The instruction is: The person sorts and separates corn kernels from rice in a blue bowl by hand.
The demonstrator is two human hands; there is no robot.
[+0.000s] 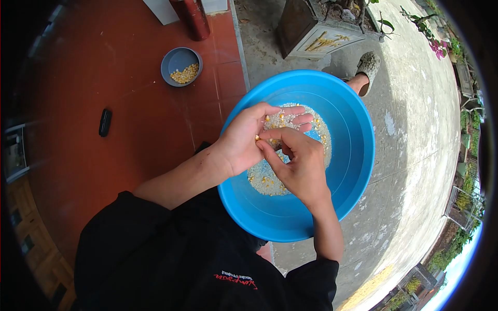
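A large blue basin point(350, 124) holds white grains mixed with yellow corn kernels point(267, 182). Over it, my left hand point(244, 132) is held palm up with its fingers spread, and some grains and kernels lie on the palm and fingers. My right hand point(301, 160) reaches across to the left palm, thumb and forefinger pinched at a yellow kernel point(257, 138). Part of the basin's contents is hidden beneath both hands.
A small grey bowl point(165, 67) with corn kernels sits on the red tiled floor, near a dark red cylinder point(192, 19). A black object point(105, 122) lies farther left. Beyond the basin are a planter point(332, 41) and a foot in a clog point(368, 70).
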